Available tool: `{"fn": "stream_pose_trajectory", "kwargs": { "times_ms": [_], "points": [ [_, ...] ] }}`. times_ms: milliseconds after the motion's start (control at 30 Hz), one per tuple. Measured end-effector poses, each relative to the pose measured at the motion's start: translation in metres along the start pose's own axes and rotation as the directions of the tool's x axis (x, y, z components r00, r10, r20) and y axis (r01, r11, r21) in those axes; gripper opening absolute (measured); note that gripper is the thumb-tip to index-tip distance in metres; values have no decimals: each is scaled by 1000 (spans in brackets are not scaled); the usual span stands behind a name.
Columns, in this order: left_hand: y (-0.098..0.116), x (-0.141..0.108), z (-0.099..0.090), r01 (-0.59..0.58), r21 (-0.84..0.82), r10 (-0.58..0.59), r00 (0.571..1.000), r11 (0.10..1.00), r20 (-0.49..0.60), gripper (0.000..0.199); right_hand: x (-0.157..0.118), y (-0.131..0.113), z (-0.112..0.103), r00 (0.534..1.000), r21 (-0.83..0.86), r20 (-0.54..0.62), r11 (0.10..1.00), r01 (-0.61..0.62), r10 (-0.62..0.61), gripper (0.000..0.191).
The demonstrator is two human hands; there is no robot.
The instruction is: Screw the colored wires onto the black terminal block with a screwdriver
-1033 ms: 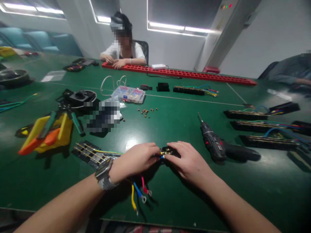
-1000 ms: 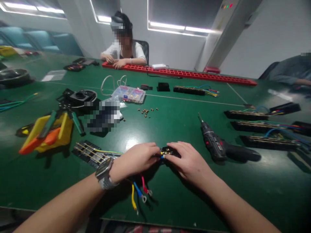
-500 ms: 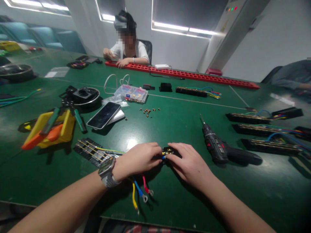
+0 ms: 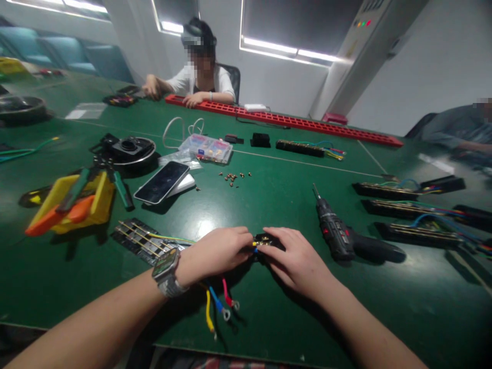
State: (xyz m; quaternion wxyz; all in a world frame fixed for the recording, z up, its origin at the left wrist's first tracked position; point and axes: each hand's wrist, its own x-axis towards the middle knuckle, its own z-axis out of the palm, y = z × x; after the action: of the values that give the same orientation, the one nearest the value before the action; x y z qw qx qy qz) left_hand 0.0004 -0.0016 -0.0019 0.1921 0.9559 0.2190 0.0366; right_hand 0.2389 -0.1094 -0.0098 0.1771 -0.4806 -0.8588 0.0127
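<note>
A black terminal strip with brass bars lies under my left hand, its middle hidden. My left fingers are pinched at the near side of its brass-fitted end, where bits of yellow and blue wire show at the fingertips. My right hand curls around that same end from the right, thumb at the front and fingers behind. Yellow, blue and red wires come out below my left hand, with ring lugs on the blue and red ones.
A cordless drill lies to the right, before several wired black strips. Small brass screws are scattered ahead, near a parts box and phone. Pliers rest in a yellow bin. A co-worker sits opposite.
My hands stay at the strip's end, almost unmoved. The view has shifted slightly. Across the table, the co-worker's hand on the picture's left has reached outward to the left.
</note>
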Motion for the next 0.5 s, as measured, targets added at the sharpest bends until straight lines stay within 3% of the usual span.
{"fn": "stream_pose_trajectory", "kwargs": {
  "times_ms": [67, 133, 233, 300, 400, 500],
  "points": [
    [-2, 0, 1, -9, -8, 9, 1000, 1000, -11, 8, -3, 9, -13, 999, 66, -7, 997, -36, 36, 44],
    [-3, 0, 2, -21, -20, 21, 999, 1000, -29, 8, -14, 29, -32, 984, 124, -82, 981, -149, 159, 49],
    [-4, -1, 1, -42, -39, 40, 998, 998, -48, 8, -48, 74, -60, 864, 35, -229, 890, -454, 449, 46],
    [-4, -1, 1, -49, -29, 48, 997, 998, -56, 9, -76, 106, -70, 818, -83, -89, 814, -575, 569, 55],
    [-2, -2, 0, -53, -1, 53, 997, 999, -61, 9, -108, 139, -75, 746, -112, 162, 763, -636, 646, 72],
    [-2, -2, 0, -56, 10, 57, 996, 998, -75, 8, -119, 151, -76, 748, -115, 228, 780, -615, 623, 81]
  ]
}}
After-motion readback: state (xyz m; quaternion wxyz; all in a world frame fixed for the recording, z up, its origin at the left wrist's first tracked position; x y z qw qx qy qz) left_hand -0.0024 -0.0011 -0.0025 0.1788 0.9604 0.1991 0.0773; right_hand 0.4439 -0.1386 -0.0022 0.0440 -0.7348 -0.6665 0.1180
